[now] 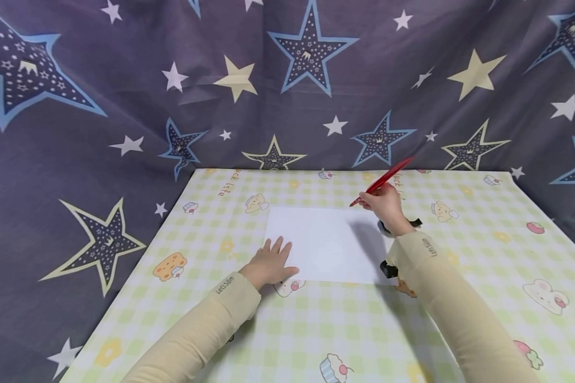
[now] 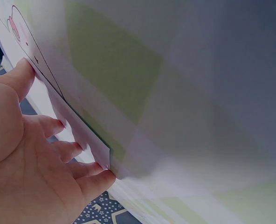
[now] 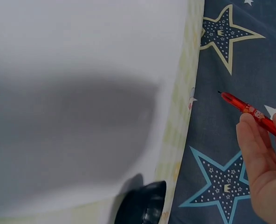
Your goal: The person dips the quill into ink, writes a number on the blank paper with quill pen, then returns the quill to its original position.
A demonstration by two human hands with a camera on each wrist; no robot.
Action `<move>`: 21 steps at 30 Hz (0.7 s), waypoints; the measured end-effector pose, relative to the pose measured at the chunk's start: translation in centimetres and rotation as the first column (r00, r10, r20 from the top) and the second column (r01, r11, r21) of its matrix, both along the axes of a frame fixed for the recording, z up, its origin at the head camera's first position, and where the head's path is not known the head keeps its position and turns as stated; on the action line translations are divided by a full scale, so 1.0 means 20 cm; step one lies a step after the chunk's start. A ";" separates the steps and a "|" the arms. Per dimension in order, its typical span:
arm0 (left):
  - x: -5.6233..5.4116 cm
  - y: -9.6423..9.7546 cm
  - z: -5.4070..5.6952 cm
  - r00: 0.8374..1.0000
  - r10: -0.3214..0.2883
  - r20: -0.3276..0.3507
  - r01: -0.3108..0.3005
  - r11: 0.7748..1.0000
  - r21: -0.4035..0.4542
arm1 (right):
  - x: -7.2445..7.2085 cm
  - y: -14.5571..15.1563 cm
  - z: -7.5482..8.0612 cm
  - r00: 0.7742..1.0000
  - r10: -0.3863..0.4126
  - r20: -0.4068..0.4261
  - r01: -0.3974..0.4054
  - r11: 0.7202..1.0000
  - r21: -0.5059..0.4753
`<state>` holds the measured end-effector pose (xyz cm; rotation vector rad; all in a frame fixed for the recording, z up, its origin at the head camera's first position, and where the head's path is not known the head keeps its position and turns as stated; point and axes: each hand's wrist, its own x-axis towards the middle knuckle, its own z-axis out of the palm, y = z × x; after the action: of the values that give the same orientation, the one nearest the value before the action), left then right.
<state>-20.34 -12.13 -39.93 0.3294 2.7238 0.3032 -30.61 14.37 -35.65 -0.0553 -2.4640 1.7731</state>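
A blank white sheet of paper lies on the checked tablecloth. My left hand rests on its lower left corner with the fingers spread. In the left wrist view, the left hand's fingertips press along the paper's edge. Above the far right part of the sheet, my right hand pinches a slim red pen, which slants up and to the right. Seen from the right wrist, the pen has a dark point, held off the paper, and a printed pattern on its barrel.
Beside the paper's right edge, partly behind the right wrist and sleeve, are a black object and another dark piece. The tablecloth has printed cupcakes, flowers and animals. A dark star-patterned curtain hangs behind the table.
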 end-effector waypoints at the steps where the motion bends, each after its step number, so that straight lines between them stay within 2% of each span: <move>1: 0.00 0.00 0.00 1.000 -0.001 0.000 0.001 1.000 0.000 | 0.00 -0.01 -0.01 1.000 0.003 -0.001 -0.003 1.000 0.005; 13: 0.00 0.00 -0.01 1.000 -0.010 -0.001 0.010 1.000 -0.005 | -0.02 -0.07 -0.06 0.999 0.032 0.030 -0.031 0.999 -0.025; 21: 0.00 0.00 0.00 1.000 -0.017 -0.003 0.017 1.000 -0.006 | -0.04 -0.12 -0.11 0.999 0.007 0.039 -0.006 1.000 -0.004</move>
<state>-20.38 -12.08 -39.88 0.3511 2.7226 0.2895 -31.43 12.01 -37.76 -0.0827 -2.4900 1.7963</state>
